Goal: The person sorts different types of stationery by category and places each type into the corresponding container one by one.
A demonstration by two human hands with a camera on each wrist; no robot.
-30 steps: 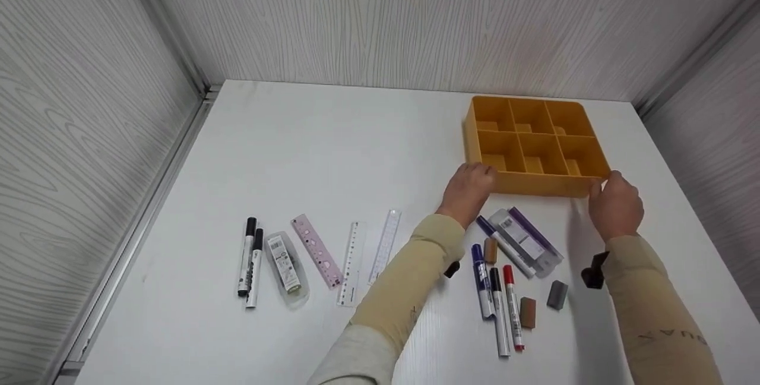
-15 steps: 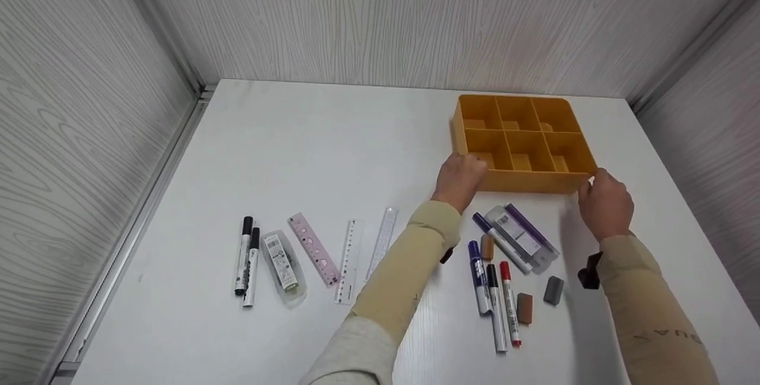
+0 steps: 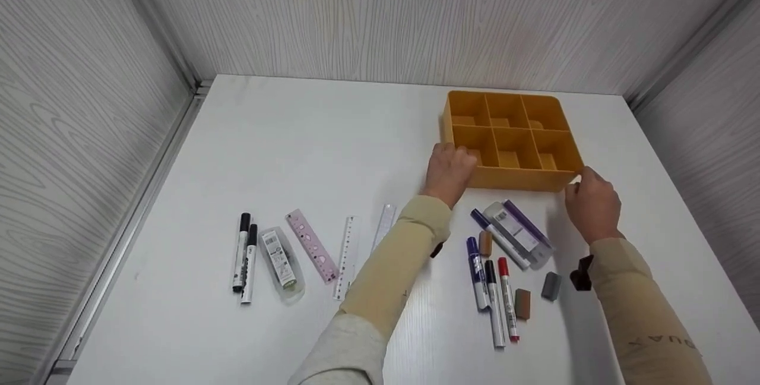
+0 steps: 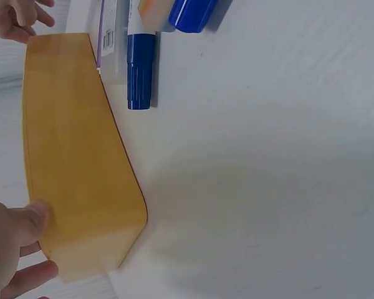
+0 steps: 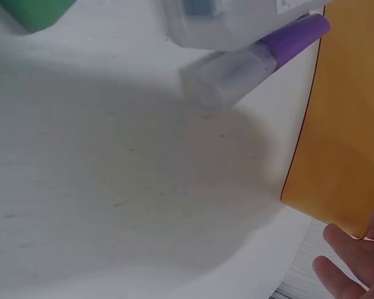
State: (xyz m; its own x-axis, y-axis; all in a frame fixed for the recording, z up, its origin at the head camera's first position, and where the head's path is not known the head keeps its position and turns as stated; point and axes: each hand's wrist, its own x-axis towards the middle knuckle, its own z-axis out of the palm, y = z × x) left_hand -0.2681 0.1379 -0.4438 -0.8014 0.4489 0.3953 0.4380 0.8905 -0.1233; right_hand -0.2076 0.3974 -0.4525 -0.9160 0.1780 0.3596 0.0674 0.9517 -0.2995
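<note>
An orange six-compartment organizer box [image 3: 516,180] stands upright at the back right of the white table, its compartments bare. My left hand [image 3: 449,171] grips its near left corner, thumb on the front wall in the left wrist view. At the near right corner, my right hand [image 3: 594,205] pinches the rim; the right wrist view shows those fingers [image 5: 355,255] at the box's edge. Just in front of the box lie a blue-capped marker [image 3: 500,239], a clear plastic case [image 3: 518,232] with a label, and a purple strip-like item [image 3: 528,223] beside it.
Nearer me lie a thick blue marker [image 3: 477,273], a black-capped marker [image 3: 494,305], a red marker [image 3: 508,299], brown blocks [image 3: 522,304] and a grey block [image 3: 551,286]. Leftward are a pink ruler [image 3: 312,246], clear rulers [image 3: 347,257], another clear case [image 3: 282,265] and black-capped markers [image 3: 241,251].
Both hands have slid the box left along the table, keeping hold of its near corners. The whole head view has also shifted slightly. The pens, rulers and blocks lie as before.
</note>
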